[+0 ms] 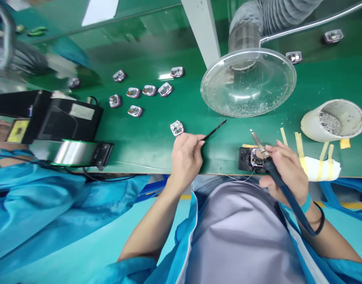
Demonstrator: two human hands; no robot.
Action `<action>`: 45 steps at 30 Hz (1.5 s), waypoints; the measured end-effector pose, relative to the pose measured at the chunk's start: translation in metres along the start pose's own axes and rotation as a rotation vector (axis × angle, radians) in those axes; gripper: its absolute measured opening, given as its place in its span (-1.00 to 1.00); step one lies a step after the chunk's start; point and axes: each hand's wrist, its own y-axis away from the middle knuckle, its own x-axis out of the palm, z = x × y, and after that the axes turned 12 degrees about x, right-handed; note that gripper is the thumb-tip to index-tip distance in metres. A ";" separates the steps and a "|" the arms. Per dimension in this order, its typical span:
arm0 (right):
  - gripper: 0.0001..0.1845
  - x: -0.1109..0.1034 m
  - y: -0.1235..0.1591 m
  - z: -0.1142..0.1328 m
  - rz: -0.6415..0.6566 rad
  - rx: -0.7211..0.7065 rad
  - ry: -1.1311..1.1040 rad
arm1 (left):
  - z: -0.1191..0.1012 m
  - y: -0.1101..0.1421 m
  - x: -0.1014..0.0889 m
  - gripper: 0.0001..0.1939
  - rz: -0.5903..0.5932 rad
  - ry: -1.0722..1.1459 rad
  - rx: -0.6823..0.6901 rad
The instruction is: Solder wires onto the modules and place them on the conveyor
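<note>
Bench: glossy green workbench (195, 106), a clear fume-extractor hood (248, 85) hanging over it on a grey ducted hose (245, 27).

Right hand: the right hand (293, 173) wraps its fingers closed around a soldering iron (275, 177), right at the near edge of the bench.

Left hand: the left hand (185, 161) pinches a slim black pick (214, 130) closed between thumb and fingers.

Key relation: a square module (257, 157) sits in a black fixture (242, 159), directly ahead of the right hand and well apart from the left. The iron's long axis runs diagonally from lower right to upper left, passing over the module with its metal tip just beyond it (contact not visible; the fingers partly block the view).

Counts: one module in the fixture; eleven loose modules (177, 128), nine left of the hood and two beyond it; one iron; one pick.

Nearby: a white cup of grey solder dross (333, 122), a white roll with yellow tape strips (319, 169), a soldering station (68, 116), a silver solder spool (74, 153).
</note>
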 end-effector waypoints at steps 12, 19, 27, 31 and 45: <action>-0.21 0.001 0.010 0.000 -0.122 0.117 0.014 | -0.100 -0.009 0.043 -0.79 -0.272 0.723 -0.233; -0.27 0.002 0.007 0.005 -0.119 0.098 -0.020 | -0.106 -0.006 0.052 -0.76 -0.230 0.714 -0.274; -0.27 0.002 0.005 0.006 -0.116 0.082 -0.005 | -0.107 -0.006 0.053 -0.81 -0.201 0.688 -0.267; -0.26 0.003 0.003 0.006 -0.126 0.066 -0.032 | -0.107 -0.006 0.053 -0.77 -0.206 0.655 -0.266; -0.31 -0.001 0.008 0.003 -0.126 0.077 -0.013 | -0.109 -0.005 0.054 -0.79 -0.222 0.657 -0.253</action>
